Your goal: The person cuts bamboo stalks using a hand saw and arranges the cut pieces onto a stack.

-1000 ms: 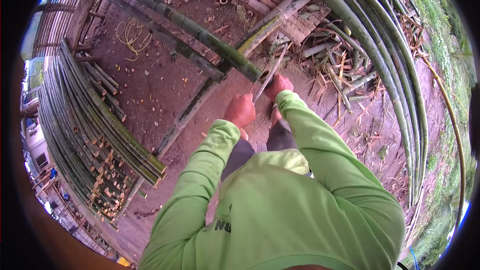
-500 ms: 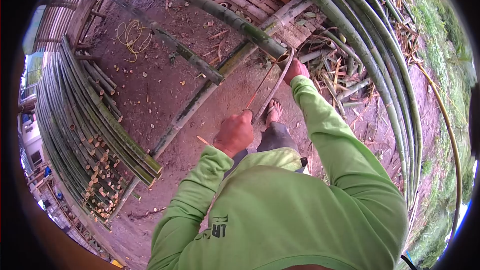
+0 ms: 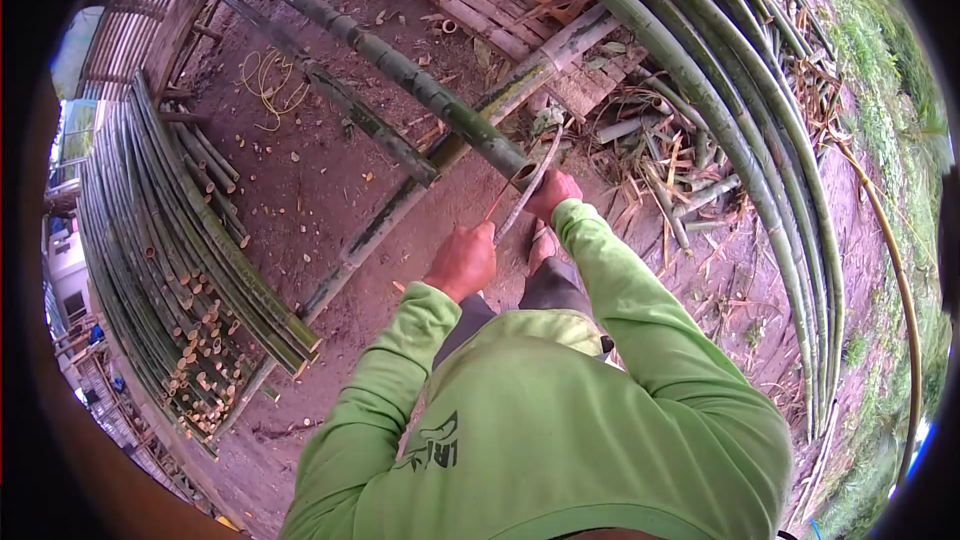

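Observation:
My left hand (image 3: 465,258) is closed around the near end of what looks like a bow saw, with a curved pale frame (image 3: 541,172) and a thin reddish line beside it. The frame slants up past the open end of a green bamboo pole (image 3: 440,100). At that cut end my right hand (image 3: 553,196) is closed, apparently gripping the pole's rim; its fingertips are partly hidden. The pole rests across a lower bamboo crossbar (image 3: 365,227). A second, thinner bamboo pole (image 3: 350,95) lies on the same bar to the left.
Stacked bamboo poles (image 3: 190,230) fill the left side, cut ends toward me. Long curved bamboo poles (image 3: 740,110) run along the right. Bamboo offcuts (image 3: 690,175) litter the ground there. A yellow cord (image 3: 268,90) lies on the dirt.
The bamboo pole has come toward me and left, its cut end now lower, with my right hand moving along with it. My left hand and the saw have shifted slightly left and nearer me.

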`<state>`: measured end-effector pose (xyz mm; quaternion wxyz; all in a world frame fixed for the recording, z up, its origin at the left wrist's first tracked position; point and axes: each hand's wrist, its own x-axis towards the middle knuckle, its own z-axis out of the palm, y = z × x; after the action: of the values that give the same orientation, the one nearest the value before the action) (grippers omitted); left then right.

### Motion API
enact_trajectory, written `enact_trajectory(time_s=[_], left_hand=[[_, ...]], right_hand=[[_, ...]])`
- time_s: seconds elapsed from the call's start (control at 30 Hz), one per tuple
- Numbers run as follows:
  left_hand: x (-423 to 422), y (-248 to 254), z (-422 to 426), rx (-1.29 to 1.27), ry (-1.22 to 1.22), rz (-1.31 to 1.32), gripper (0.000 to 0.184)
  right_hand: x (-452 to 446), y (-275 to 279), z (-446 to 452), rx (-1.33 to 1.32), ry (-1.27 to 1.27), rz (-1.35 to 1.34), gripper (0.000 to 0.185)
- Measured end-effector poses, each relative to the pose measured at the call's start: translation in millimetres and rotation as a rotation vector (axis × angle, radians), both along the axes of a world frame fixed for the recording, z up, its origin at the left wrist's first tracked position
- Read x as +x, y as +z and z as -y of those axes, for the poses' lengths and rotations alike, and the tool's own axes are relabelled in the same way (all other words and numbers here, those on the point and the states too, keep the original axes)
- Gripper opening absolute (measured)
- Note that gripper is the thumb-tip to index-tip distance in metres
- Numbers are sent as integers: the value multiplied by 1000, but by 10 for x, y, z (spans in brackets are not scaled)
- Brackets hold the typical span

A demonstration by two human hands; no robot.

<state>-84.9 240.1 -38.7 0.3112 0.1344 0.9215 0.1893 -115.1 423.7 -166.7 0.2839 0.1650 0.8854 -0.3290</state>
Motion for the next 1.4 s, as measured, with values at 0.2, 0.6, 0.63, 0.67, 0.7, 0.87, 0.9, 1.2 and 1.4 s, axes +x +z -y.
enact_trajectory(time_s=[0.2, 0.6, 0.63, 0.67, 0.7, 0.87, 0.9, 1.2, 1.4], left_hand=[[-366, -2, -286, -87, -88, 69, 16], [-125, -430, -186, -107, 90, -11, 13], [-276, -522, -225, -55, 84, -13, 13], [-347, -598, -199, -13, 87, -2, 13], [-220, -579, -65, 1, 89, 50, 13], [396, 333, 682, 149, 195, 53, 13], [595, 437, 868, 155, 228, 46, 13], [2006, 1103, 1605, 108, 796, 7, 20], [1169, 830, 1964, 38, 821, -242, 18]], right_hand=[[47, -113, 150, -27, 20, 37, 43], [130, -44, 239, -86, 43, 56, 44], [142, -77, 196, -48, 78, 43, 44], [29, -178, 32, 12, 49, 3, 48], [137, -133, -56, 44, 19, 4, 52], [-76, 524, -1068, -2, -61, -140, 64], [-61, 625, -1236, -81, -88, -183, 66], [88, 689, -534, -230, 20, -205, 59], [-1572, 1102, 1345, -317, 260, -320, 55]])
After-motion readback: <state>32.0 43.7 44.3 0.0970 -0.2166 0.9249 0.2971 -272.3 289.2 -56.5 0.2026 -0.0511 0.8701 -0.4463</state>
